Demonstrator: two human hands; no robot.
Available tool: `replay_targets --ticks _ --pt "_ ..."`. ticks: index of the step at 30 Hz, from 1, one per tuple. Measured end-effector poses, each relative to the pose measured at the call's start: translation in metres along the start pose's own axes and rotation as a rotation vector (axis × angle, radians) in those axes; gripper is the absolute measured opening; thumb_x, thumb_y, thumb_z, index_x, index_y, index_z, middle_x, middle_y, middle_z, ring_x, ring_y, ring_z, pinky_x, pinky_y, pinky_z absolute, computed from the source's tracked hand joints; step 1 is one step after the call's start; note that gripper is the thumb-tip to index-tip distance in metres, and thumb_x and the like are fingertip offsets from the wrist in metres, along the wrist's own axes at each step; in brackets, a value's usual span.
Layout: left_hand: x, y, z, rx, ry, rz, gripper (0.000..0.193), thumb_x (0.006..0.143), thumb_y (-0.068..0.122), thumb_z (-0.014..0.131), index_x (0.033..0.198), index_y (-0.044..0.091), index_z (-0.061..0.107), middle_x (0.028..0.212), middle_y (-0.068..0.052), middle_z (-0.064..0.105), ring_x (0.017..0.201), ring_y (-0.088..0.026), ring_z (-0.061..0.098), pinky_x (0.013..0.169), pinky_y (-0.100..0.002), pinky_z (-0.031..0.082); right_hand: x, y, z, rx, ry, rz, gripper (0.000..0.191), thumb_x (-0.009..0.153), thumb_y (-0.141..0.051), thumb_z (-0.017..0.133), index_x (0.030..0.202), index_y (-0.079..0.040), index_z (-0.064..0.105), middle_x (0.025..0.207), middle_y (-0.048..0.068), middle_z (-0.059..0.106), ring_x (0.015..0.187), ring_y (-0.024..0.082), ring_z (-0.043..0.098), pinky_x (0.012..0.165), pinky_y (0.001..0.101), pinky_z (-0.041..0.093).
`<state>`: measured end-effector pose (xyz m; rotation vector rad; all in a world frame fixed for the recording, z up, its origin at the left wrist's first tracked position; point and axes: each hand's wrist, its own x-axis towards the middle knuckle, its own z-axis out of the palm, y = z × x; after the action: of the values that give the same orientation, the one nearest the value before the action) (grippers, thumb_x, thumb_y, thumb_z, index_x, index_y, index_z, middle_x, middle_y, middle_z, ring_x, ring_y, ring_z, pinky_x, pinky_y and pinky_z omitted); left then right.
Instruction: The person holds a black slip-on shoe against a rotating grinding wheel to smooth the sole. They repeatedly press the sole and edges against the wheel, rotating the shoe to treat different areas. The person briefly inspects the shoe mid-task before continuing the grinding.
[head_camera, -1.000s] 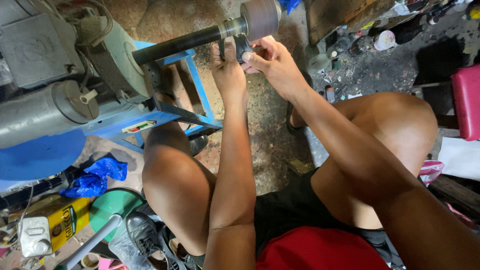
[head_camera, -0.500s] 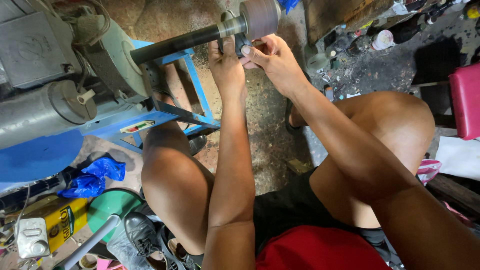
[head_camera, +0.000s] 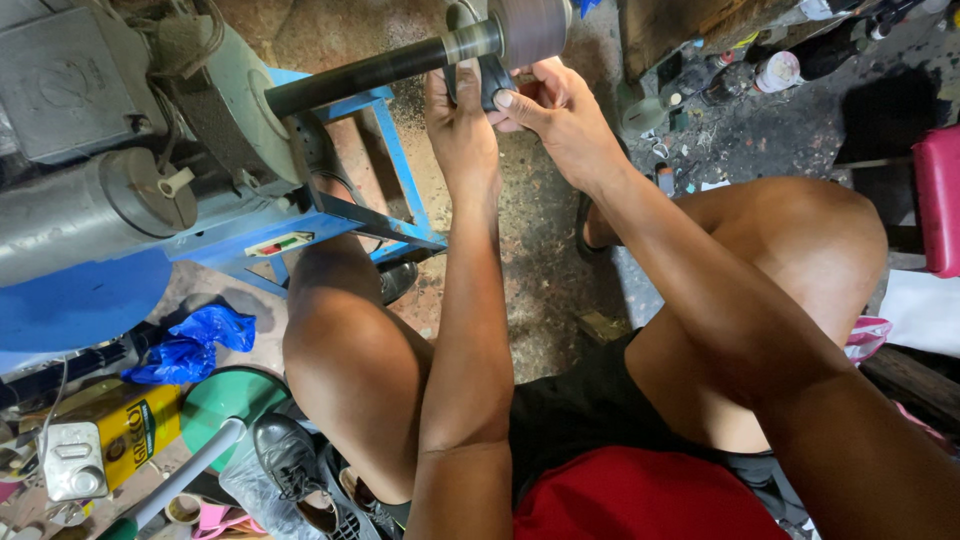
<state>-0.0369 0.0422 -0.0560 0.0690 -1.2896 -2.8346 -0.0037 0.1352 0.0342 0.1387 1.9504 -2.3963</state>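
The person sits low with both knees spread and both arms stretched forward to the machine. The left hand (head_camera: 458, 120) and the right hand (head_camera: 560, 125) meet just under the grey grinding wheel (head_camera: 530, 30) at the end of a long black shaft (head_camera: 375, 70), and between them they pinch a small dark piece (head_camera: 492, 80) — rubber or leather, perhaps, though it is too shadowed to say. The left fingers are clenched around its near side, and the right fingers (head_camera: 515, 100) grasp its other edge with the thumb laid flat across it. The piece sits pressed up against the underside of the wheel, or very nearly so. The shaft runs back left into a bulky grey motor housing (head_camera: 80, 200) carried on a blue metal frame (head_camera: 390, 190). Below the frame the ground is rough speckled concrete floor (head_camera: 540, 290). Down at the lower left lie a crumpled blue plastic bag (head_camera: 190, 345), a yellow tin can (head_camera: 105, 440) and a black shoe (head_camera: 285, 455). At the upper right a few small bottles (head_camera: 775, 70) stand in the clutter — and a pink cushioned seat (head_camera: 940, 200) shows at the right edge.
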Motion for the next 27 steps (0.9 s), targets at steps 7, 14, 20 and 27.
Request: replay_targets --ticks 7,14,20,27 --pt "-0.004 0.008 0.005 -0.007 -0.019 -0.003 0.024 0.107 0.028 0.061 0.111 0.004 0.063 0.091 -0.004 0.07 0.08 -0.009 0.063 0.071 -0.027 0.051 -0.002 0.004 -0.004 -0.017 -0.011 -0.025 0.023 0.104 -0.005 0.069 0.123 0.0 0.058 0.108 0.006 0.066 0.099 0.013 0.067 0.091 0.0312 0.06" --pt "-0.011 0.018 0.009 0.014 -0.022 -0.012 0.024 0.107 0.029 0.06 0.108 0.005 0.062 0.086 -0.003 0.067 0.072 -0.007 0.058 0.059 -0.024 0.044 -0.007 0.009 -0.009 -0.02 -0.04 -0.036 0.025 0.105 -0.004 0.067 0.127 -0.002 0.056 0.114 0.004 0.063 0.104 0.013 0.064 0.094 0.0318 0.06" --pt "-0.014 0.02 0.011 0.035 -0.004 -0.013 0.023 0.108 0.029 0.059 0.107 0.006 0.062 0.085 0.0 0.065 0.074 -0.006 0.057 0.064 -0.024 0.046 -0.01 0.01 -0.012 -0.036 -0.059 -0.051 0.026 0.106 -0.004 0.066 0.13 -0.002 0.056 0.119 0.004 0.061 0.107 0.013 0.062 0.096 0.0329 0.061" --pt "-0.02 0.022 0.011 0.071 0.003 -0.015 0.024 0.11 0.029 0.059 0.104 0.006 0.063 0.085 0.0 0.065 0.075 -0.006 0.056 0.066 -0.024 0.045 -0.014 0.01 -0.014 -0.037 -0.075 -0.041 0.028 0.106 -0.003 0.065 0.132 -0.002 0.056 0.118 0.005 0.062 0.109 0.013 0.061 0.097 0.0322 0.059"
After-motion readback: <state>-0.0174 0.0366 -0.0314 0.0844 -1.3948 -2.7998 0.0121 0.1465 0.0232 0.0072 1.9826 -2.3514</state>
